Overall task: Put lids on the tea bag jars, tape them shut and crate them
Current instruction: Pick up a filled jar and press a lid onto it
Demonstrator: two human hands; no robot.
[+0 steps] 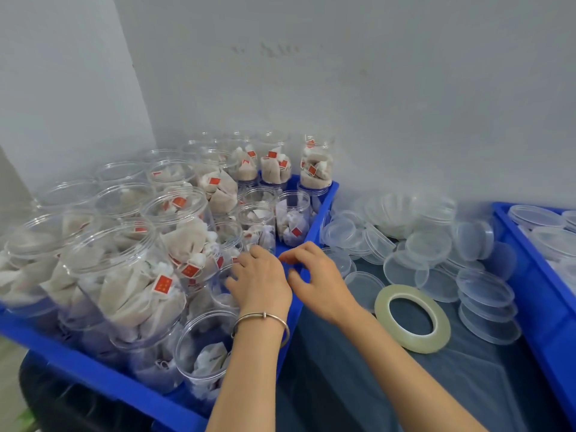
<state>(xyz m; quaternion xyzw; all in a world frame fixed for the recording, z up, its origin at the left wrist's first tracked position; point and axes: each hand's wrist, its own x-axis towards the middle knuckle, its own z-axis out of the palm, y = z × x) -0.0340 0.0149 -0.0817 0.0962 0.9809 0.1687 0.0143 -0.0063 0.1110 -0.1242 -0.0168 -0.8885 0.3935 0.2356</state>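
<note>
A blue crate on the left holds several clear jars of tea bags, stacked in two layers and without lids. My left hand, with a bangle on the wrist, rests palm down on an open jar near the crate's right wall. My right hand hovers over that wall with its fingers curled and nothing visible in them. A pile of clear lids lies on the dark cloth to the right. A roll of clear tape lies flat in front of the lids.
A second blue crate at the right edge holds lidded jars. A grey wall stands close behind everything. Dark cloth covers the table between the crates.
</note>
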